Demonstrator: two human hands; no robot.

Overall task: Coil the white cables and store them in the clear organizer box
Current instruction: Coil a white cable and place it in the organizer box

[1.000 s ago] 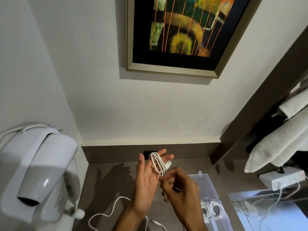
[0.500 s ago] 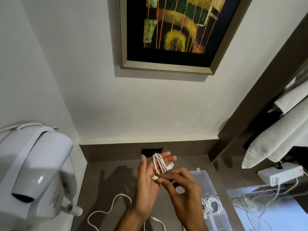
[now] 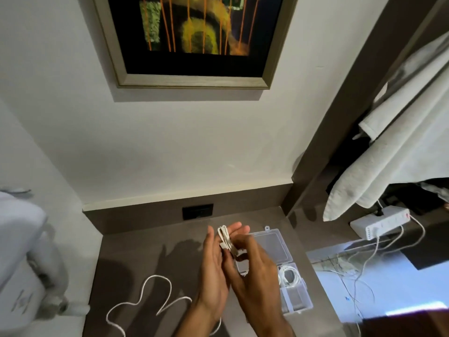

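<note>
A white cable (image 3: pixel 224 235) is wound in loops around the fingers of my left hand (image 3: pixel 215 263), which is held upright above the dark counter. My right hand (image 3: pixel 255 271) presses against it from the right, its fingertips pinching the cable's end at the coil. The clear organizer box (image 3: pixel 290 257) lies open just to the right of my hands, with a coiled white cable (image 3: pixel 289 276) in one compartment. Another white cable (image 3: pixel 150 295) lies loose and wavy on the counter to the left.
A white wall-mounted hair dryer (image 3: pixel 26 263) juts out at the left. A dark socket plate (image 3: pixel 198 211) sits on the back ledge. At the right a white power strip (image 3: pixel 381 224) with thin wires and hanging towels (image 3: pixel 398 152) show. A framed painting (image 3: pixel 192 40) hangs above.
My hands have dropped lower toward the counter and closed together. The right fingers have moved onto the coil, and the view has tilted down.
</note>
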